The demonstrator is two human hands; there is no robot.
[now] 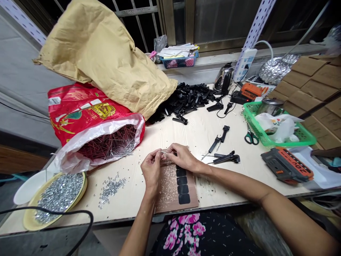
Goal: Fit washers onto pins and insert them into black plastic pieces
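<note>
My left hand [151,170] and my right hand [183,157] meet over a brown board [167,197], fingertips pinched. Between them runs a short, thin metal rod [164,153], gripped at its two ends; its tips are hidden by the fingers. Small pale bits are scattered on the board, and a column of black rounded squares [183,189] lines its right side. To the left of my hands, small shiny metal rings [111,188] lie loose on the table. On the right rest several black plastic handle-like parts [225,157], some with thin rods sticking out.
A red bag [80,106] spills thin rods [112,142]; a yellow bowl [84,185] holds metal rings. Behind are a large paper sack [106,57] and a heap of black parts [189,97]. Scissors [252,138], a green basket [249,122] and a battery pack [287,165] stand right.
</note>
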